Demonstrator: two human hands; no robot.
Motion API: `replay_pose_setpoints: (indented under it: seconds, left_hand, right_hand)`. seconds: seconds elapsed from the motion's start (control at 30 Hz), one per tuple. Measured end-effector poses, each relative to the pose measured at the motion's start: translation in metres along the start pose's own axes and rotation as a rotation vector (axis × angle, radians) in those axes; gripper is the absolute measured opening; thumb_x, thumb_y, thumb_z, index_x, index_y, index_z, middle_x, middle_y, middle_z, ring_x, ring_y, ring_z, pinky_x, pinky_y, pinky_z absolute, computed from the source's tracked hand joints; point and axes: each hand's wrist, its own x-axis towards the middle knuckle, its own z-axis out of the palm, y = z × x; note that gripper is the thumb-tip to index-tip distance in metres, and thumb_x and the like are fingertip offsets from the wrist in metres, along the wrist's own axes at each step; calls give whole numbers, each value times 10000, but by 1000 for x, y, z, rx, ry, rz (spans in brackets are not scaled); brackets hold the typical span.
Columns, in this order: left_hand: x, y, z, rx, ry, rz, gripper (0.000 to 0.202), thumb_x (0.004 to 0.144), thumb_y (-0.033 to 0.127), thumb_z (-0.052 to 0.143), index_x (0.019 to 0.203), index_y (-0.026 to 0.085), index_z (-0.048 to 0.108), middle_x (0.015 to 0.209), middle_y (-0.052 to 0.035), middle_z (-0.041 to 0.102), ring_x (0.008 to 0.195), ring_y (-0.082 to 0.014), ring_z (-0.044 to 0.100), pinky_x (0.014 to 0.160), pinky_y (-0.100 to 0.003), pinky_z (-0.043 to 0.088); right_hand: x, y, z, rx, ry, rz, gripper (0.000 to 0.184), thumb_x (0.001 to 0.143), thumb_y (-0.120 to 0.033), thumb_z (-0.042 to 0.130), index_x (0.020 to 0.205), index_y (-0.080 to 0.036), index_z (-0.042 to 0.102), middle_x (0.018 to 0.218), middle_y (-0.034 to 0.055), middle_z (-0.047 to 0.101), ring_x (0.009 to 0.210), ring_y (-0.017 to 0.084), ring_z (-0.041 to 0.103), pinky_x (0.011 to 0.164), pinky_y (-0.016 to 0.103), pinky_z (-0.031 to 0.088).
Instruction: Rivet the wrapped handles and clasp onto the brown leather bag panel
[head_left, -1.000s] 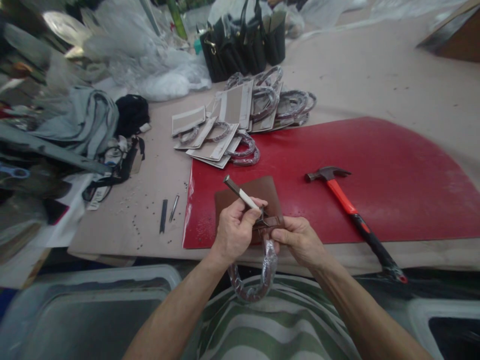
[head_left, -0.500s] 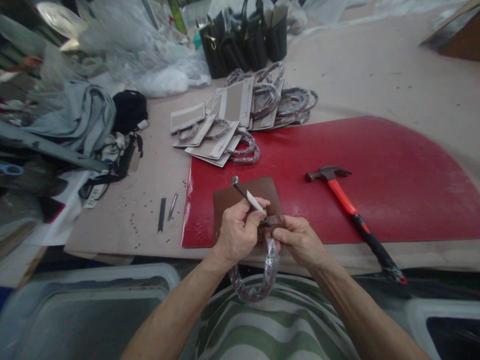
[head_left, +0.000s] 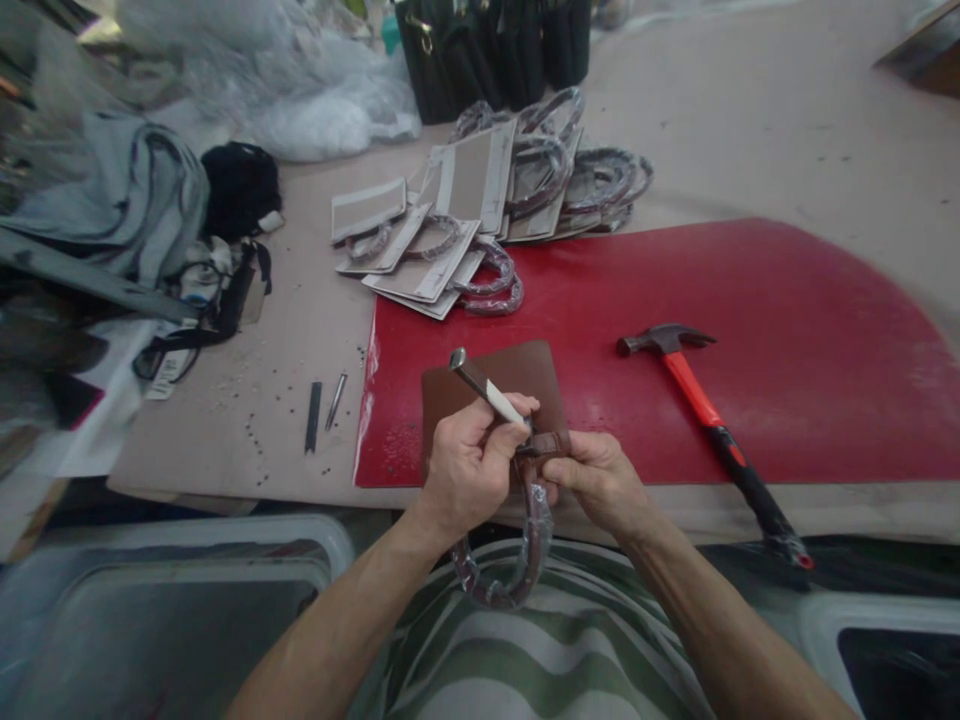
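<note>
Quantities: one hammer (head_left: 701, 400), one red mat (head_left: 750, 350), one brown leather panel (head_left: 525, 375), one punch tool (head_left: 487, 390), two small metal rods (head_left: 322, 405) on the tabletop (head_left: 750, 120).

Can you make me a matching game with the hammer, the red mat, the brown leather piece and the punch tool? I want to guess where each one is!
Things:
1. hammer
2. red mat
3. brown leather piece
4. punch tool

Places:
A. spread flat on the table
B. in the left hand
C. lying on the mat, to the right
D. on the mat's near edge, by both hands

Pairs: 1-C, 2-A, 3-D, 4-B
</note>
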Motion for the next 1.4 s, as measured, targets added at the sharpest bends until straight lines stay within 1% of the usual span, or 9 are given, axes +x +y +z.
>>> replay_pose_setpoints:
  seconds: [0.2, 0.37, 0.5, 0.6, 0.7, 0.9, 1.17, 1.3, 1.4]
  left_hand:
    - [0, -4, 2, 55, 23, 97, 146, 900, 155, 589, 988, 175, 704, 1055, -74, 782, 1008, -195, 739, 919, -284, 582]
    - [6, -9, 4, 81, 7, 94, 165, 895, 153, 574, 999, 173, 701, 1041, -74, 781, 981, -192, 740, 894, -279, 581]
    - [14, -24, 8, 120, -31, 75, 171, 888, 151, 571, 1005, 180, 692, 1024, -73, 778, 948, -193, 738, 880, -288, 574]
    - [19, -39, 14, 148, -57, 83, 179, 872, 136, 560, 983, 188, 690, 979, -59, 779, 911, -189, 739, 855, -286, 574]
    - [21, -49, 17, 162, -81, 103, 186, 872, 131, 551, 982, 187, 690, 972, -59, 777, 908, -186, 738, 853, -282, 572]
    - [20, -62, 13, 176, -91, 175, 171, 876, 124, 561, 972, 179, 691, 969, -59, 776, 902, -183, 739, 860, -288, 577]
    - [17, -74, 12, 206, -137, 288, 175, 887, 111, 573, 1001, 191, 679, 1022, -61, 769, 958, -184, 738, 893, -292, 581]
    - [15, -75, 12, 225, -155, 331, 173, 894, 121, 584, 1029, 188, 669, 1051, -79, 762, 975, -197, 737, 899, -313, 588]
    - [15, -76, 14, 232, -147, 343, 177, 897, 120, 579, 1035, 188, 667, 1046, -83, 762, 976, -201, 739, 902, -317, 590]
  right_hand:
    - [3, 3, -1, 9, 1, 17, 326, 788, -472, 784, 798, -149, 740, 619, 25, 653, 556, 146, 568, 548, 271, 446]
    - [6, 1, 2, 27, 18, 27, 305, 792, -447, 766, 784, -146, 711, 586, 13, 633, 525, 127, 550, 530, 251, 428]
    - [12, -5, 11, 38, 173, 164, 289, 680, -405, 791, 696, -153, 652, 563, 9, 617, 475, 107, 519, 482, 235, 412]
    - [16, -8, 18, 54, 294, 256, 212, 644, -336, 741, 669, -162, 622, 552, 5, 605, 459, 102, 519, 455, 222, 423]
    - [18, -9, 24, 56, 351, 279, 138, 644, -264, 669, 720, -152, 649, 616, 22, 640, 487, 104, 555, 457, 214, 457]
    - [12, -15, 30, 40, 416, 336, 201, 633, -160, 609, 814, -120, 686, 776, 87, 710, 565, 126, 628, 484, 222, 518]
    - [-2, -20, 35, 21, 445, 356, 248, 693, -223, 631, 911, -126, 701, 878, 107, 743, 652, 151, 677, 534, 234, 525]
    - [-16, -22, 19, -105, 486, 330, 278, 717, -329, 641, 930, -154, 680, 885, 100, 749, 676, 165, 674, 558, 253, 503]
    - [-32, -27, -17, -440, 598, 194, 340, 752, -423, 604, 965, -169, 680, 888, 102, 746, 749, 217, 681, 663, 331, 534]
